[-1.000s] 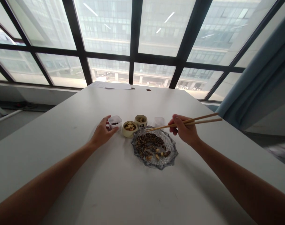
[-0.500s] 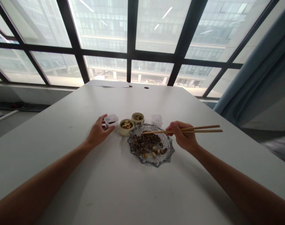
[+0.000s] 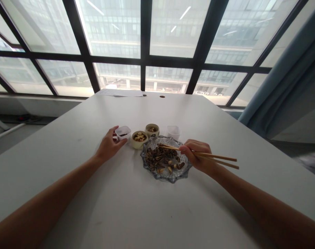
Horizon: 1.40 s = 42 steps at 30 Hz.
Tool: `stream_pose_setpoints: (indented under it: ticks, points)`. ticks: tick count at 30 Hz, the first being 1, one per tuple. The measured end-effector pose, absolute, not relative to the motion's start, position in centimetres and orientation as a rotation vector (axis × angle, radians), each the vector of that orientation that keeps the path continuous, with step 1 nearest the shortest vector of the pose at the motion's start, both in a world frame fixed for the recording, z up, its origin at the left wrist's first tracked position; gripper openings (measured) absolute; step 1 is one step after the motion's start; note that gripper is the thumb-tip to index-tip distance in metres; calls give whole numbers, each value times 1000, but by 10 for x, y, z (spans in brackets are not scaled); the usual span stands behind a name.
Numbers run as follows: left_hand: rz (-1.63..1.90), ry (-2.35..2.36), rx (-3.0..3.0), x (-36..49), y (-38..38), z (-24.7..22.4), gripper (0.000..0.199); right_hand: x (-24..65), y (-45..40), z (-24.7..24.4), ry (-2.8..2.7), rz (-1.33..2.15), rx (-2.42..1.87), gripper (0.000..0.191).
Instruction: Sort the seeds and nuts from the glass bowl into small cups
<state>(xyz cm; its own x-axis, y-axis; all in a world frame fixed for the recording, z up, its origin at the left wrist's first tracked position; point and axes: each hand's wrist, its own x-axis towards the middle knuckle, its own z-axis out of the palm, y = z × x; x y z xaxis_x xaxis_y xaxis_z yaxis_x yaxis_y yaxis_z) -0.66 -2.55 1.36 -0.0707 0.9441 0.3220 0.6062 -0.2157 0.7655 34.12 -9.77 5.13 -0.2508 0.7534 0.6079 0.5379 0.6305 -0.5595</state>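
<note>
My left hand (image 3: 109, 143) is closed around the side of a small translucent plastic cup (image 3: 123, 134) with a few dark seeds at its bottom. My right hand (image 3: 198, 155) grips a pair of wooden chopsticks (image 3: 216, 157). Their tips are over the far left part of a scalloped glass dish (image 3: 174, 177), close together, with what looks like a dark seed at them. Striped sunflower seeds (image 3: 158, 157) are heaped in the dish's left half. Several pale nuts (image 3: 170, 168) lie toward its front.
Beside the cup are two cream-coloured ceramic pots, the nearer pot (image 3: 137, 145) and the farther pot (image 3: 149, 133), both holding nuts. A second plastic cup (image 3: 174, 131) stands behind the dish. Paper (image 3: 121, 93) lies at the white table's far edge, before the windows.
My right hand has turned and moved slightly left and down. The chopsticks' rear ends have dropped, and their tips have risen a little toward the dish's far side. My left hand stays put.
</note>
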Motion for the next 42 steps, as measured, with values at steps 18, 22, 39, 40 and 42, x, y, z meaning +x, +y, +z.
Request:
stream_pose_setpoints:
  ticks: [18, 22, 39, 40, 42]
  points:
    - [1461, 1555, 1969, -9, -28, 11, 59, 344, -67, 35, -1004, 756, -1013, 50]
    - [1452, 1551, 1985, -9, -29, 13, 58, 348, -63, 30, -988, 777, -1011, 49]
    - [1460, 1497, 2018, -9, -29, 11, 58, 219, -35, 113, -1766, 682, -797, 53]
    - [1461, 1493, 2017, -10, -29, 11, 58, 213, -30, 111, -1827, 688, -799, 52]
    - [1460, 1491, 2012, -9, -30, 11, 58, 207, -23, 105, -1914, 682, -827, 51]
